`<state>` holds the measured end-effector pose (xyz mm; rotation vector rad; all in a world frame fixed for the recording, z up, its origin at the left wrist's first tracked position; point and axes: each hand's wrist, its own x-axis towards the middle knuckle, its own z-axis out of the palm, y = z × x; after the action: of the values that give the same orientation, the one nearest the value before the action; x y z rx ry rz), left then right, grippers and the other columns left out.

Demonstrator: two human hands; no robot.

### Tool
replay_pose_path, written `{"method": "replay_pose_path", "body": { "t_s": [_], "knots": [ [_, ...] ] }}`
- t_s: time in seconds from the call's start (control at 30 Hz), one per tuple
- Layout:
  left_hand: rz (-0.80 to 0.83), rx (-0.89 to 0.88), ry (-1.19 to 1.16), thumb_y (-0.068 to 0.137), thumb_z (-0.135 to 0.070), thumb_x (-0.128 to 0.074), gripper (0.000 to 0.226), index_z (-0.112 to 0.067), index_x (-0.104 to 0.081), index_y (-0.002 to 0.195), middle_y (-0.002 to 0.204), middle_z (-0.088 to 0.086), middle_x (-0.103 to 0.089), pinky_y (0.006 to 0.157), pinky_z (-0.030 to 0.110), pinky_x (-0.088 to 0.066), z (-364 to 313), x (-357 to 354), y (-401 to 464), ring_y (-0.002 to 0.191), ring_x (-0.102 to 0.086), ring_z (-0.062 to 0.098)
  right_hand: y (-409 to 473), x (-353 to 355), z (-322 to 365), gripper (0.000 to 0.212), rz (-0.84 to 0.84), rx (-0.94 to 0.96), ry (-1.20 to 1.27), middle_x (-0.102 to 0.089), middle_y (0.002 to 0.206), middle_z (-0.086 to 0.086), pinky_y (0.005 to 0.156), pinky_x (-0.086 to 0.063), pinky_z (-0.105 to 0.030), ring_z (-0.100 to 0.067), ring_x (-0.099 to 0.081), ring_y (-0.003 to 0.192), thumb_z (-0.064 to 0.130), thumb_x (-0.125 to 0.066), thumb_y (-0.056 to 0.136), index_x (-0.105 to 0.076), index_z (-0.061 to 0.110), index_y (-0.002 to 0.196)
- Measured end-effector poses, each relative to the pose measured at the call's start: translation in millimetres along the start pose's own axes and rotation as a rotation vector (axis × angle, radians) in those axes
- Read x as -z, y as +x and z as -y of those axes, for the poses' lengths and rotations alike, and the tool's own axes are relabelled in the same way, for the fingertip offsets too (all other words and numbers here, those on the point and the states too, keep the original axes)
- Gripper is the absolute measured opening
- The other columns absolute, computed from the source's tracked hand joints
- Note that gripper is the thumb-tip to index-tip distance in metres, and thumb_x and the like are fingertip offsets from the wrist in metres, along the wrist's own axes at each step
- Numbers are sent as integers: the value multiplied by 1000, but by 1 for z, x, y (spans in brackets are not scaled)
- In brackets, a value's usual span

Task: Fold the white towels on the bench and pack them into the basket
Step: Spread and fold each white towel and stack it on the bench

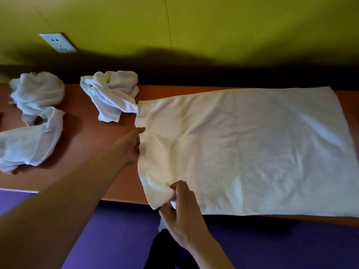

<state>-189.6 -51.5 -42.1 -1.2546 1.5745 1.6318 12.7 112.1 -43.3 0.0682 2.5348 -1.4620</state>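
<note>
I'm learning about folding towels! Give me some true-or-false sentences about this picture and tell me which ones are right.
1. One towel is spread out flat on the bench. True: the flat towel lies open on the bench.
2. Three crumpled towels wait on the bench. False: there are two, the far-left crumpled towel and the middle crumpled towel.
3. The right hand pinches the flat towel's near left corner. True.
4. The left hand is holding a crumpled towel. False: it is at the flat towel's left edge.
5. A basket stands beside the towels. False: no basket is in view.
6. A wall socket is on the green wall. True.
</note>
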Motion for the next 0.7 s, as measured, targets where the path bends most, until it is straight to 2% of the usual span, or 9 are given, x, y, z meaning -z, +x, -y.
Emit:
{"method": "replay_pose_path", "body": {
  "t_s": [0.1,0.17,0.2,0.27,0.37,0.47,0.57,0.63,0.7],
  "knots": [
    [-11,-54,-4,96,-28,-61,18,-13,-60,87,82,8,-63,65,34,-58,-16,-22,8,74,-61,20,3,20,7,22,-43,20,-46,-49,79,23,69,-47,-25,-7,-48,82,45,-48,90,-43,35,109],
    [-77,-178,51,99,-25,-54,20,-10,-63,109,95,10,-68,91,44,-54,-26,-34,10,74,-61,20,3,34,6,22,-78,-6,-73,-52,82,23,71,-49,-27,-11,-51,80,47,-41,94,-42,42,115],
    [-108,-218,55,99,-23,-54,28,-6,-62,120,101,13,-69,93,44,-54,-33,-41,9,71,-60,19,2,40,3,23,-125,-19,-98,-56,86,20,71,-49,-28,-12,-52,77,45,-39,96,-43,43,118],
    [-200,-327,61,99,-25,-57,32,-7,-62,124,113,18,-69,70,37,-60,-48,-52,3,72,-62,21,-1,52,0,17,-215,-84,-92,-54,94,16,70,-49,-27,-12,-54,75,40,-40,98,-49,39,113],
    [-321,-530,93,96,-27,-57,13,-15,-60,98,92,10,-65,47,30,-53,-63,-71,-15,73,-65,28,-8,70,-1,18,-295,-218,59,-50,101,21,72,-49,-20,-5,-58,83,36,-46,98,-60,34,109],
    [-269,-717,182,83,-26,-56,8,-18,-58,83,73,6,-61,59,44,-62,-65,-101,-44,67,-66,30,-14,93,-1,23,-375,-328,180,-60,84,22,67,-49,-18,-5,-60,72,35,-55,101,-58,47,120],
    [-189,-803,250,81,-25,-56,5,-26,-61,83,81,9,-69,62,54,-62,-61,-145,-70,51,-66,18,-26,124,-4,20,-396,-412,188,-63,74,8,58,-50,-31,-9,-60,57,46,-50,101,-47,64,108],
    [-141,-897,301,82,-31,-57,2,-33,-58,82,99,6,-74,66,52,-62,-53,-179,-86,52,-69,15,-35,146,-10,14,-434,-455,213,-67,74,7,58,-51,-26,-7,-66,62,48,-49,101,-52,61,102],
    [-90,-961,327,84,-37,-57,6,-33,-59,88,98,-9,-75,69,49,-62,-42,-215,-100,61,-72,20,-45,168,-21,10,-547,-455,223,-67,80,8,62,-47,-16,-5,-68,76,36,-57,100,-63,45,101]
  ]
}}
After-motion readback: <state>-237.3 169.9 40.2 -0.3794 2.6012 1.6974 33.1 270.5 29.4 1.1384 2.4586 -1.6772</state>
